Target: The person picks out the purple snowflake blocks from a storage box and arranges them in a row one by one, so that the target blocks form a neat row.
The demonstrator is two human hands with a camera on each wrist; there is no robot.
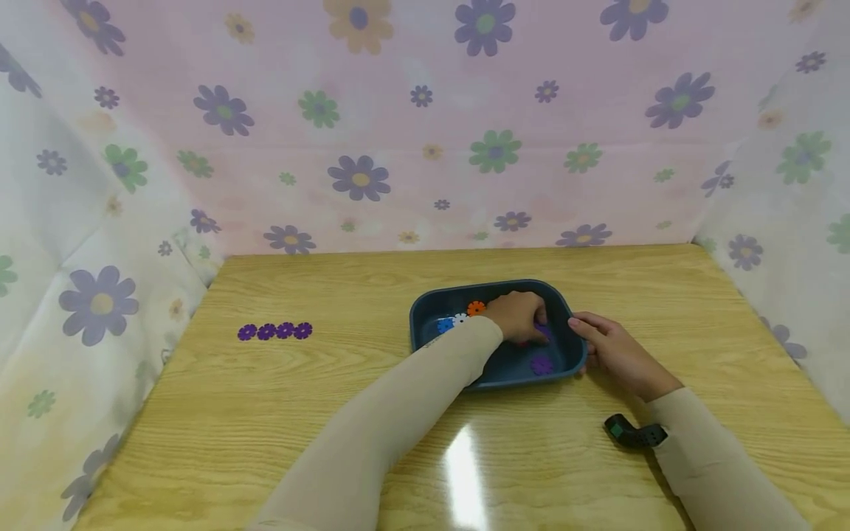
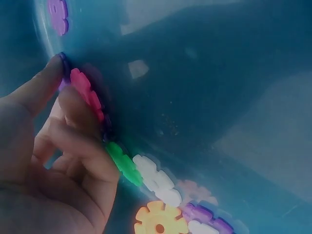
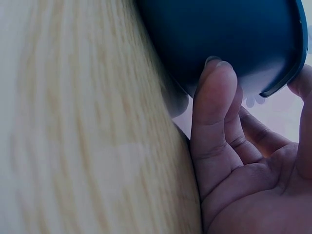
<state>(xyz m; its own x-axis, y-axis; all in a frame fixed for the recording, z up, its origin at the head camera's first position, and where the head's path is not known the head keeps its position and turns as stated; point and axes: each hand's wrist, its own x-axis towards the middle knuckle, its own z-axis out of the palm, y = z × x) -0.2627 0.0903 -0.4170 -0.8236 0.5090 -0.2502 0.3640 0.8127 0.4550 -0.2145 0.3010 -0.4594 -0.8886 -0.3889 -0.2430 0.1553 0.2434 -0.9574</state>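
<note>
A dark blue plastic basin (image 1: 499, 375) holds several flower-shaped discs. My left hand (image 1: 516, 316) reaches down into it and pinches a purple flower disc (image 2: 64, 70) between thumb and index finger. Close beside those fingers lies a pink disc (image 2: 87, 92), with green (image 2: 124, 165) and white (image 2: 155, 179) ones beyond. Another purple disc (image 1: 541, 365) lies on the basin floor nearer me. At the basin's right end, my right hand (image 1: 620, 358) grips the wall, thumb at the rim and fingers against the outside.
Several purple flower discs (image 1: 275, 331) form a row on the wooden table (image 1: 319, 413), left of the basin. Inside the basin's left part are blue (image 1: 445, 325) and orange (image 1: 476, 308) discs. Flowered cloth (image 1: 412, 133) hangs behind and at both sides. A black wrist device (image 1: 634, 433) sits at my right sleeve.
</note>
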